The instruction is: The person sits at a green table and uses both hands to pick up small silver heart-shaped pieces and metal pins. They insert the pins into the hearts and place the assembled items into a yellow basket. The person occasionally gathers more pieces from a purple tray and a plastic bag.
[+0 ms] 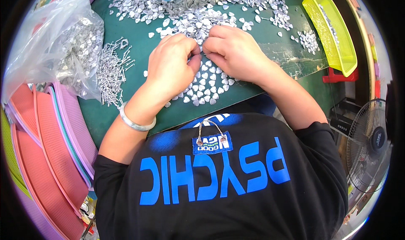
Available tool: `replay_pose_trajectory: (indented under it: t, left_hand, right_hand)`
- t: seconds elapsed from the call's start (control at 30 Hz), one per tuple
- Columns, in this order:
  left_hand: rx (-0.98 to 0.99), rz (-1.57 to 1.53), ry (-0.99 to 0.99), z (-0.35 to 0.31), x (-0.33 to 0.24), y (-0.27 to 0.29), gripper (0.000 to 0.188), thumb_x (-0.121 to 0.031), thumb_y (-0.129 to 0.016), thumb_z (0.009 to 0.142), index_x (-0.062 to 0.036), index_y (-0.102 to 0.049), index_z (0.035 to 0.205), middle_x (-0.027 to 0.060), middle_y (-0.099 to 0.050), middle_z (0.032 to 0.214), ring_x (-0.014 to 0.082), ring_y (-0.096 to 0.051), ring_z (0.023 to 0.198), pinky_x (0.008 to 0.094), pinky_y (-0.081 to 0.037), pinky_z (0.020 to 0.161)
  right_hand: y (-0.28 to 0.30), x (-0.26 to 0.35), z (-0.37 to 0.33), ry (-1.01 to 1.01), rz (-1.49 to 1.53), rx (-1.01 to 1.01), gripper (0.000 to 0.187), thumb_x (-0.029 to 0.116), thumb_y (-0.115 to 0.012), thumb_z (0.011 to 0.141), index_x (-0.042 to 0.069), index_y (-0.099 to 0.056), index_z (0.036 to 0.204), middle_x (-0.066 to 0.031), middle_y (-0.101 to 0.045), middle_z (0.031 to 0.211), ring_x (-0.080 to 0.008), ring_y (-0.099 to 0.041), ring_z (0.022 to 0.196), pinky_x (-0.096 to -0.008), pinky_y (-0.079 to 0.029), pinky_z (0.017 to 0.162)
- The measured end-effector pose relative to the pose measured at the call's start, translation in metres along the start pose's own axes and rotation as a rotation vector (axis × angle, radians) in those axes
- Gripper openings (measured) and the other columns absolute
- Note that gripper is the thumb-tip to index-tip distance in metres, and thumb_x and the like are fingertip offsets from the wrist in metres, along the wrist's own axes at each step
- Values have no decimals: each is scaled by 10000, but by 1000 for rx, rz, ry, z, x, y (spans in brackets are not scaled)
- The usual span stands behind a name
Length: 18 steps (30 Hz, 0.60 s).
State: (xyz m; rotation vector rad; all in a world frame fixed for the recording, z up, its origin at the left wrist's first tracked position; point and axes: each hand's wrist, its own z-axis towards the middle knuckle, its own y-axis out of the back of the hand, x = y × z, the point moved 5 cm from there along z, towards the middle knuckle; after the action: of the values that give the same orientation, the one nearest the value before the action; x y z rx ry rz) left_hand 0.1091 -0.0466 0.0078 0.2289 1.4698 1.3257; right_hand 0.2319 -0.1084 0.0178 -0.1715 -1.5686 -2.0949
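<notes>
Both my hands meet over the green table, close in front of a heap of small silver heart-shaped pieces (pixel 198 25). My left hand (pixel 173 58), its fingers curled in, has thumb and forefinger pinched together. Opposite it, my right hand (pixel 232 50) is closed too, its fingertips bent toward the left hand. A bit of silver shows between the two hands, perhaps a heart piece, but the fingers cover most of it. Below the hands, nearer my body, several loose silver hearts (pixel 205 88) are spread by the table's edge.
Left on the green table (pixel 139 50) lie a pile of thin metal pins (pixel 112 73) and a clear plastic bag (pixel 80 46) of silver pieces. Stacked pink and purple baskets (pixel 50 143) stand at lower left. A yellow-green basket (pixel 333 33) is far right; a fan (pixel 375 141) stands beyond my right arm.
</notes>
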Motion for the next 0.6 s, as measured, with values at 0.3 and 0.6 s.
replay_pose_trajectory:
  t: [0.3, 0.6]
  left_hand:
    - [14, -30, -139, 1, 0, 12, 87, -84, -656, 728, -98, -692, 806, 56, -595, 778, 273, -584, 808, 388, -482, 696]
    - [32, 57, -176, 10, 4, 4, 87, -85, -668, 752, -85, -698, 833, 63, -602, 785, 277, -584, 818, 392, -482, 712]
  right_hand:
    - [9, -13, -6, -90, 32, -4, 54, 135, -654, 770, 106, -676, 811, -58, -596, 794, -276, -618, 807, -390, -505, 694]
    - [2, -10, 3, -54, -79, 99, 90, 161, -596, 811, 97, -655, 788, -63, -624, 800, -284, -637, 802, -404, -515, 688]
